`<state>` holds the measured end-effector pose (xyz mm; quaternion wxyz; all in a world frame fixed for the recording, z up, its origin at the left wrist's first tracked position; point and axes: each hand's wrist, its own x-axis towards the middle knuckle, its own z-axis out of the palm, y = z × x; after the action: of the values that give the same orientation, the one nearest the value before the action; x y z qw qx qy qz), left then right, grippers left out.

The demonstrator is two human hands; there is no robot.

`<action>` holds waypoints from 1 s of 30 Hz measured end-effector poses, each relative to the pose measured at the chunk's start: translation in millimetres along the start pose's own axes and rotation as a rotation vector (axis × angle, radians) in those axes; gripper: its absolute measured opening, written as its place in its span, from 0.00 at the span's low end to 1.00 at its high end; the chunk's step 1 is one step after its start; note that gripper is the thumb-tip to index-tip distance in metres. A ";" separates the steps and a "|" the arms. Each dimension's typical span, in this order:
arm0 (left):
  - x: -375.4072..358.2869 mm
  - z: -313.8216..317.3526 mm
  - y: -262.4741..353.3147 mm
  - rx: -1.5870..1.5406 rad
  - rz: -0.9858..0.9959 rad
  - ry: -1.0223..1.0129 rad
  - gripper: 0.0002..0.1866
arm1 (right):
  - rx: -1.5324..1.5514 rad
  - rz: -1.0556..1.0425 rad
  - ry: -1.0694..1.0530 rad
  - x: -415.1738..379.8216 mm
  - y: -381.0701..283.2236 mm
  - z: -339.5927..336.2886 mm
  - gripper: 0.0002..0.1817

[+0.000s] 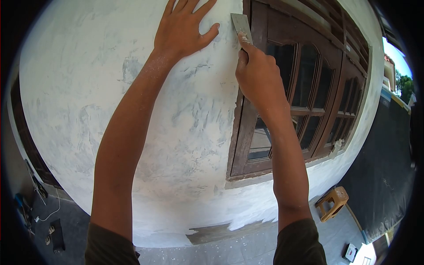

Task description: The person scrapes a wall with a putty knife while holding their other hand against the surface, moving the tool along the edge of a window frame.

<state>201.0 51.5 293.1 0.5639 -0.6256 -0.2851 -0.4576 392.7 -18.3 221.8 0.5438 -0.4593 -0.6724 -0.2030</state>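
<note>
My right hand (260, 75) grips a putty knife (241, 25) with its index finger stretched along the blade. The blade points up and lies at the seam between the white wall (185, 128) and the brown window frame (247, 128). White residue marks the blade and the fingertip. Flat against the wall, up and to the left, rests my left hand (183, 31), fingers spread and holding nothing; its fingertips run past the top edge of the view. Grey, patchy smears cover the wall around both arms.
Brown window shutters (304, 75) with glass panes fill the right side. A wooden-coloured stool (333, 203) stands on the grey floor (212, 254) at lower right, near a dark sheet (380, 168). Sandals (49, 235) and a white cable (55, 207) lie at lower left.
</note>
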 end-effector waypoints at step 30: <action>0.9 1.6 -0.7 0.024 0.000 0.016 0.36 | 0.068 -0.034 0.065 14.8 -1.0 -2.0 0.22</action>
<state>201.2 53.0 294.3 0.5735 -0.6152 -0.2859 -0.4592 393.1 -14.4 236.3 0.5772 -0.4224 -0.6684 -0.2042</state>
